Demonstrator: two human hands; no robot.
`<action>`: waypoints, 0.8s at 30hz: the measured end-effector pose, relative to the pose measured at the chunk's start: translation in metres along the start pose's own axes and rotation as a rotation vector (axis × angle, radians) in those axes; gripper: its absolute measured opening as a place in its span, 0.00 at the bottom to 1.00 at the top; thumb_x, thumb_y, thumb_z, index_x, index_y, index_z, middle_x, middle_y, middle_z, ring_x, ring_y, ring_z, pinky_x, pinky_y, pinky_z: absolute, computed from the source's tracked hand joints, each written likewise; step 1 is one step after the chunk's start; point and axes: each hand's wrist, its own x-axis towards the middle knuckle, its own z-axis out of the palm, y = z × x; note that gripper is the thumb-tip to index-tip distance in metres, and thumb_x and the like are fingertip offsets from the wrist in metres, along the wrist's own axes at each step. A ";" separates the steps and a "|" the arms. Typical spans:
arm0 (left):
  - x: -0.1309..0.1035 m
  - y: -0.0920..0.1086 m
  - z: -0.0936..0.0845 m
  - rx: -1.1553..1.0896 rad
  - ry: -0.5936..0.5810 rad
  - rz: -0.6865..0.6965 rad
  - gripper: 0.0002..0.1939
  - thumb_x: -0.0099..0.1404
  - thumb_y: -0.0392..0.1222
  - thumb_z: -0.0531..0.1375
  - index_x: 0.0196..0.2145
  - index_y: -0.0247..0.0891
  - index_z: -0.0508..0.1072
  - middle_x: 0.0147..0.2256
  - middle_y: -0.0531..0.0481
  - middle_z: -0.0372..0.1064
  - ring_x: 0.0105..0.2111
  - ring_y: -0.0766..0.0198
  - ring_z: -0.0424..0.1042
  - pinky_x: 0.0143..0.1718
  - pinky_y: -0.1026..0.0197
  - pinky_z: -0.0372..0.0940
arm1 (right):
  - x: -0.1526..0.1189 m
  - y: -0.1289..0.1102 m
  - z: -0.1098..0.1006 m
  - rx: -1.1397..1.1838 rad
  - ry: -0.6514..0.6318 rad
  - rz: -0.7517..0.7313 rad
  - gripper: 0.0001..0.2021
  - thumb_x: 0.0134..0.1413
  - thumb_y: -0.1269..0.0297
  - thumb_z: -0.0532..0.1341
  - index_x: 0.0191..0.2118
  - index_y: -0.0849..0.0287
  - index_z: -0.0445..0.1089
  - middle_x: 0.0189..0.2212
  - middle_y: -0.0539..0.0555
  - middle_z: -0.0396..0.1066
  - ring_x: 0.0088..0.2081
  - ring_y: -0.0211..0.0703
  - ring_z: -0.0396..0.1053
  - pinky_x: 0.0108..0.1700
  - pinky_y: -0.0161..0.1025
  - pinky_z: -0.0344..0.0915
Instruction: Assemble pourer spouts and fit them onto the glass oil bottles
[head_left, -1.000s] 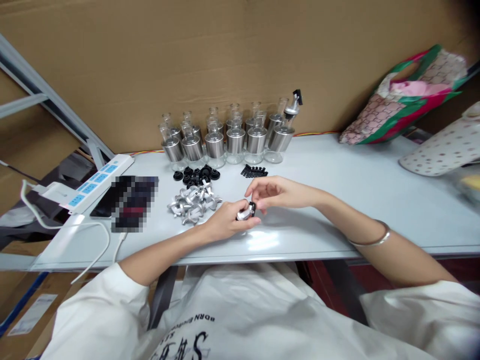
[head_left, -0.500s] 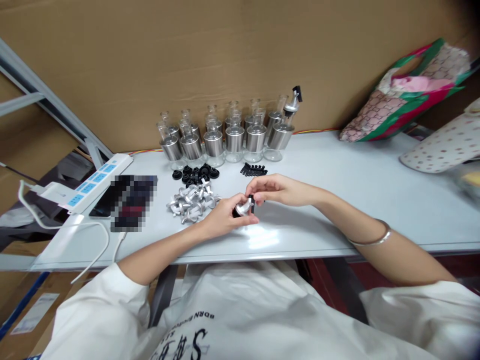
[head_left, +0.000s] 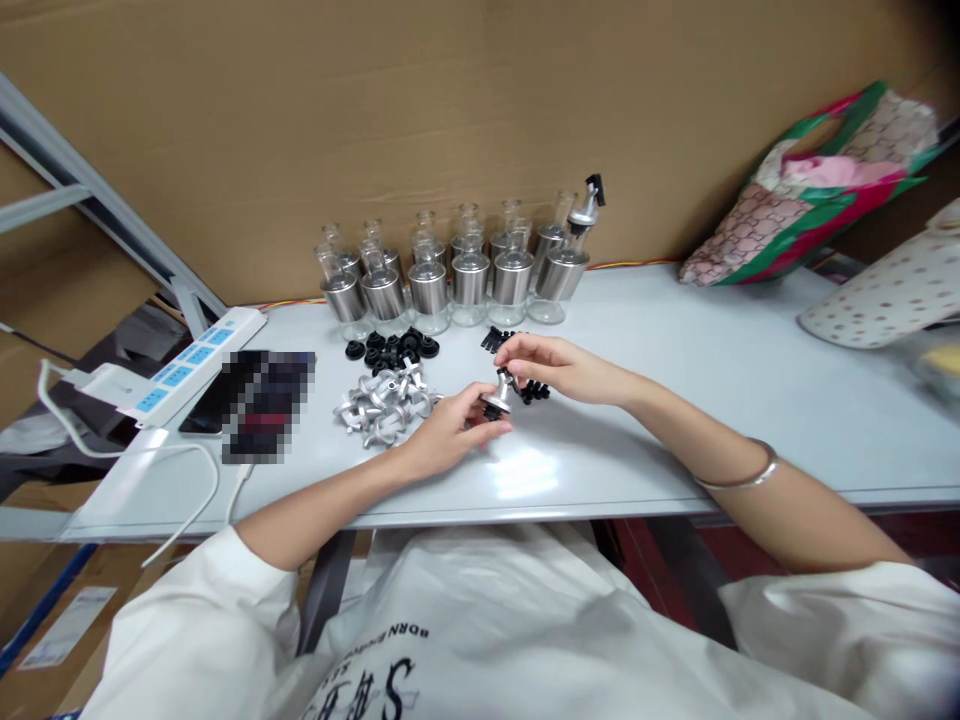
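Observation:
My left hand [head_left: 452,430] is closed around the lower part of a silver bottle pourer [head_left: 500,388] with a black stopper base, its spout pointing up and away. At the spout's tip, the thumb and fingers of my right hand [head_left: 564,368] pinch a small black cap, mostly hidden by the fingers. Left of my left hand lies a heap of silver pourer tops [head_left: 384,405]. Black rubber stoppers [head_left: 401,347] are piled behind that heap. Small black caps [head_left: 535,391] lie under my right hand, with more black caps [head_left: 496,338] just behind it.
Glass bottles with steel sleeves [head_left: 470,278] stand in rows at the back; one bottle [head_left: 562,272] at the right end carries a fitted pourer [head_left: 585,208]. A power strip [head_left: 199,362] and blurred-out dark devices lie left. A patterned bag [head_left: 750,225] and dotted white object [head_left: 885,290] are right.
The pourer has turned more upright in my left hand. My right hand has shifted slightly up at its tip, uncovering small black caps beneath it.

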 end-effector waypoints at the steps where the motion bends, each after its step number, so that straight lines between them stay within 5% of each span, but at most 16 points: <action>1: 0.000 -0.001 0.000 0.011 0.020 -0.008 0.17 0.61 0.47 0.60 0.44 0.37 0.63 0.29 0.54 0.66 0.24 0.70 0.65 0.31 0.64 0.62 | 0.000 0.000 0.001 -0.003 0.004 -0.006 0.17 0.55 0.49 0.60 0.41 0.59 0.65 0.28 0.49 0.66 0.29 0.36 0.64 0.33 0.35 0.62; 7: 0.001 -0.005 0.000 0.012 0.123 -0.024 0.18 0.58 0.51 0.62 0.38 0.38 0.60 0.28 0.56 0.64 0.25 0.70 0.64 0.28 0.65 0.60 | -0.006 -0.006 0.013 -0.135 -0.151 -0.054 0.19 0.56 0.53 0.59 0.47 0.60 0.68 0.34 0.53 0.72 0.33 0.39 0.69 0.37 0.37 0.65; 16: 0.002 -0.001 0.000 -0.032 0.092 -0.001 0.24 0.60 0.42 0.60 0.52 0.39 0.57 0.36 0.51 0.67 0.26 0.71 0.67 0.29 0.66 0.62 | -0.005 -0.007 0.016 -0.413 -0.007 -0.127 0.24 0.46 0.53 0.67 0.48 0.57 0.67 0.36 0.53 0.70 0.36 0.42 0.69 0.37 0.37 0.65; 24: -0.001 0.001 0.001 0.042 0.051 0.024 0.27 0.63 0.38 0.54 0.58 0.40 0.52 0.39 0.49 0.69 0.27 0.70 0.69 0.35 0.62 0.63 | -0.004 -0.002 0.018 -0.521 0.052 -0.244 0.13 0.54 0.58 0.61 0.43 0.57 0.65 0.40 0.55 0.69 0.37 0.42 0.66 0.38 0.37 0.64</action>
